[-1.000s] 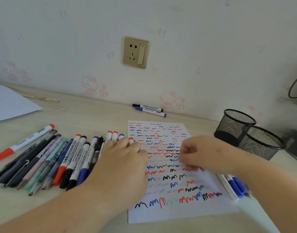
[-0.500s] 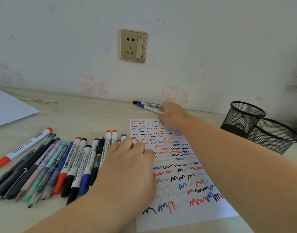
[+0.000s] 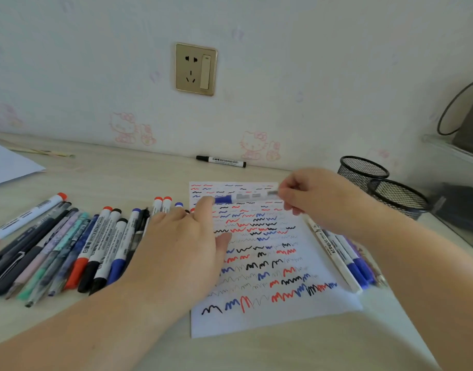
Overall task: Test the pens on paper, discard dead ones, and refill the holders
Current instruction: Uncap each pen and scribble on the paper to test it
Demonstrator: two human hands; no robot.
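My right hand (image 3: 318, 199) pinches the tail of a blue-capped whiteboard marker (image 3: 246, 197) and holds it level over the top of the scribble-covered test paper (image 3: 256, 322). My left hand (image 3: 181, 250) lies flat across the paper's left edge, its index fingertip touching the marker's blue cap. A row of several pens and markers (image 3: 69, 250) lies to the left of the paper. A few more pens (image 3: 345, 253) lie along its right edge, partly under my right forearm. Two black mesh holders (image 3: 362, 171) (image 3: 398, 196) stand at the right and look empty.
A black marker (image 3: 221, 161) lies alone against the wall behind the paper. A white sheet (image 3: 7, 167) sits at the far left. A grey box (image 3: 460, 210) and a shelf crowd the right edge. A wall socket (image 3: 196, 69) is above the desk.
My right hand reached to the wall, picked up the blue marker from beside the black one, and brought it back over the paper. My left index finger now touches its cap.
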